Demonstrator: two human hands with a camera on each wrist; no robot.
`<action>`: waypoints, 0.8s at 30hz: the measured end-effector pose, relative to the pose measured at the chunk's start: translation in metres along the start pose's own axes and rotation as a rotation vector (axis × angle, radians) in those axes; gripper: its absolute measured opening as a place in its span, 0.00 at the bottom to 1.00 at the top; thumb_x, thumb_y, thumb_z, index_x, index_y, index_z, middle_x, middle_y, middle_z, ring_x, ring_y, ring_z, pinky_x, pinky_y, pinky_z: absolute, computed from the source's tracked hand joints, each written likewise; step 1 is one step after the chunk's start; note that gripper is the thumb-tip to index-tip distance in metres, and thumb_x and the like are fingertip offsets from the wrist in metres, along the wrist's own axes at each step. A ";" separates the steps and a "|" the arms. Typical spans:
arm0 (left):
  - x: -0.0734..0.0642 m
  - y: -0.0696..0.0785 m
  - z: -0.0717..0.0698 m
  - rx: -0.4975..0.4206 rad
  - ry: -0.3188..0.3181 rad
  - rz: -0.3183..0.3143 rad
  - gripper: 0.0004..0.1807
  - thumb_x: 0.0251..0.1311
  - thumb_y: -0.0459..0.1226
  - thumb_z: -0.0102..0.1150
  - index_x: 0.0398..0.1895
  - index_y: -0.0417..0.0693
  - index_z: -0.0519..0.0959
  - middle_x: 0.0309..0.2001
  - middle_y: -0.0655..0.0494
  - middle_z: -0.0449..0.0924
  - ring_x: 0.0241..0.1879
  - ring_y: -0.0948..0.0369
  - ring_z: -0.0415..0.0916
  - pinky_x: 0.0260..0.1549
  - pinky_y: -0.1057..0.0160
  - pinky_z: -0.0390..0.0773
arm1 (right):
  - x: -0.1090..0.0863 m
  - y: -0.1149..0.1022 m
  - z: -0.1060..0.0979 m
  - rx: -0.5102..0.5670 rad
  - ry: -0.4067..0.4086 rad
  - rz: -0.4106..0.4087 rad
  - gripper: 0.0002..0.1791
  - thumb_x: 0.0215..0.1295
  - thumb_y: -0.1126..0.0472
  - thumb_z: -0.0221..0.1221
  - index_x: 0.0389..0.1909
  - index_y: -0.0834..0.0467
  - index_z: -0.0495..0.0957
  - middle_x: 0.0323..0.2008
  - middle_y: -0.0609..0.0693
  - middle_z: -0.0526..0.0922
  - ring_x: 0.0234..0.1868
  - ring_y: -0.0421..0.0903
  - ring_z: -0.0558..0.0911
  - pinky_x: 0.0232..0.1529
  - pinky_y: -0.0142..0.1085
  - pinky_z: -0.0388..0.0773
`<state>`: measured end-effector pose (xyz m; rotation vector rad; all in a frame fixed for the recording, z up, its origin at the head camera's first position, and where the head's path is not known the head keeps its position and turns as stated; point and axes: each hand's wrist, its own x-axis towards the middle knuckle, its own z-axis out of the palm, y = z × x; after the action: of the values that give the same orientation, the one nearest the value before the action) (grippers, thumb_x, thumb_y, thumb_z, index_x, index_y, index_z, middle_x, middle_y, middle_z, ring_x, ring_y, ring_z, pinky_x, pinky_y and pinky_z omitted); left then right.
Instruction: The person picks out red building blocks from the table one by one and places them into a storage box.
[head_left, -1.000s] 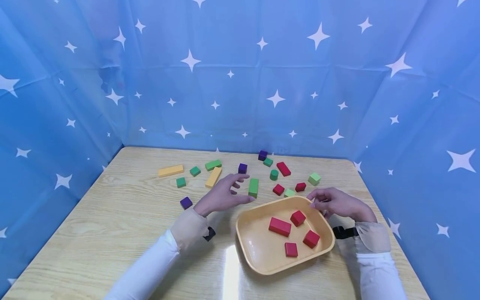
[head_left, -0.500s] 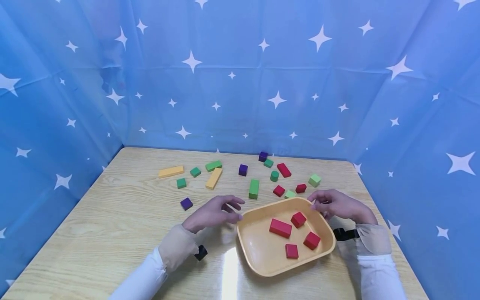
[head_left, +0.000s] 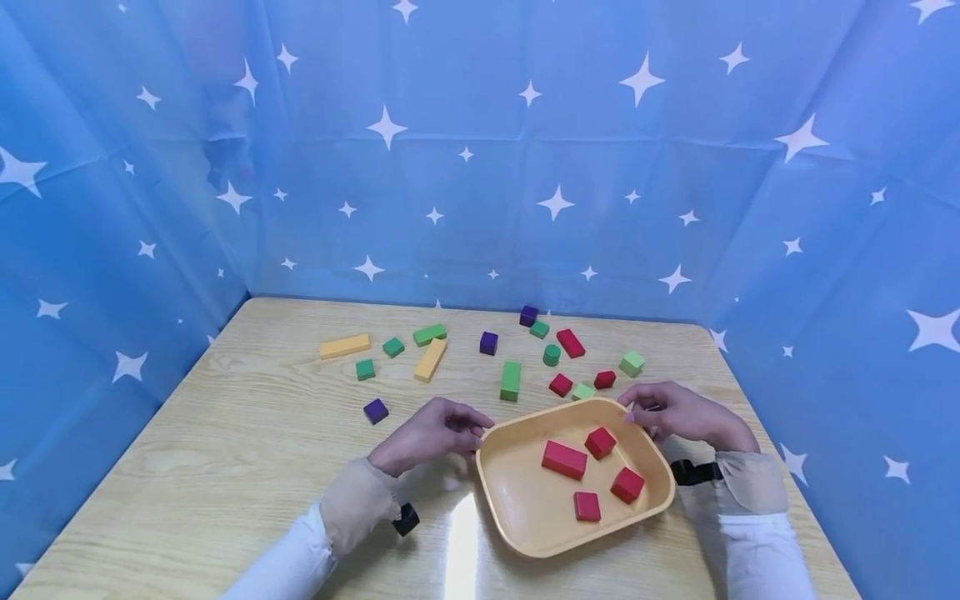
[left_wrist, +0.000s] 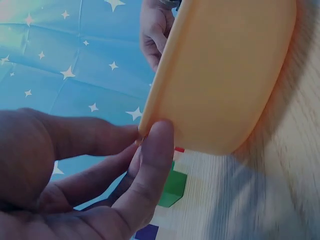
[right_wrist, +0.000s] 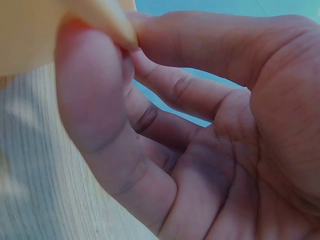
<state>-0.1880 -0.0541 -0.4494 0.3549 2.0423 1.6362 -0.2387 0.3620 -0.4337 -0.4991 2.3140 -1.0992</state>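
Note:
A yellow-orange plastic tray [head_left: 517, 508] stands on the table near its front, with several red blocks in it, among them a long red block [head_left: 564, 460] and a red cube [head_left: 627, 484]. My left hand [head_left: 435, 437] pinches the tray's left rim between thumb and fingers, as the left wrist view shows at the rim [left_wrist: 167, 65]. On the opposite side my right hand [head_left: 678, 414] pinches the upper right rim; in the right wrist view its index finger [right_wrist: 92, 95] lies under the rim and the thumb on top.
Beyond the tray lie scattered blocks: a green block [head_left: 510, 381], a purple cube [head_left: 376, 411], a yellow plank [head_left: 431, 360], a red block [head_left: 571, 343] and a light green cube [head_left: 632, 363]. A blue star-patterned curtain [head_left: 480, 167] encloses the wooden table [head_left: 225, 467].
My left hand has drawn back from beside the green block to the tray's left rim and now pinches it. My right hand has stayed at the right rim.

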 end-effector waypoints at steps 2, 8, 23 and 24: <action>0.000 0.000 0.002 -0.008 0.014 -0.008 0.17 0.62 0.25 0.61 0.54 0.36 0.84 0.45 0.39 0.85 0.34 0.60 0.84 0.43 0.56 0.88 | -0.001 0.000 0.000 -0.002 -0.006 -0.001 0.18 0.75 0.60 0.57 0.58 0.66 0.76 0.37 0.57 0.83 0.30 0.45 0.81 0.31 0.42 0.86; 0.002 -0.001 0.007 -0.022 0.043 -0.026 0.17 0.61 0.24 0.60 0.54 0.36 0.84 0.44 0.40 0.85 0.33 0.61 0.84 0.41 0.58 0.88 | -0.002 0.000 0.000 -0.010 -0.006 0.022 0.17 0.75 0.59 0.57 0.58 0.64 0.77 0.37 0.54 0.84 0.30 0.47 0.83 0.31 0.44 0.87; 0.002 -0.001 0.006 -0.034 0.057 -0.047 0.16 0.62 0.24 0.61 0.53 0.36 0.83 0.42 0.44 0.84 0.34 0.61 0.83 0.41 0.60 0.88 | -0.008 -0.024 0.008 -0.220 0.234 -0.068 0.32 0.70 0.52 0.65 0.70 0.58 0.69 0.67 0.65 0.73 0.63 0.67 0.77 0.55 0.51 0.85; 0.002 -0.001 0.005 -0.037 0.055 -0.045 0.16 0.62 0.24 0.61 0.53 0.36 0.83 0.42 0.43 0.84 0.34 0.60 0.83 0.41 0.59 0.88 | -0.008 -0.026 0.008 -0.224 0.253 -0.062 0.34 0.69 0.51 0.66 0.72 0.57 0.67 0.69 0.65 0.71 0.65 0.68 0.76 0.56 0.54 0.83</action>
<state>-0.1871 -0.0488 -0.4517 0.2515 2.0424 1.6710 -0.2251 0.3457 -0.4145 -0.5454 2.6789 -0.9837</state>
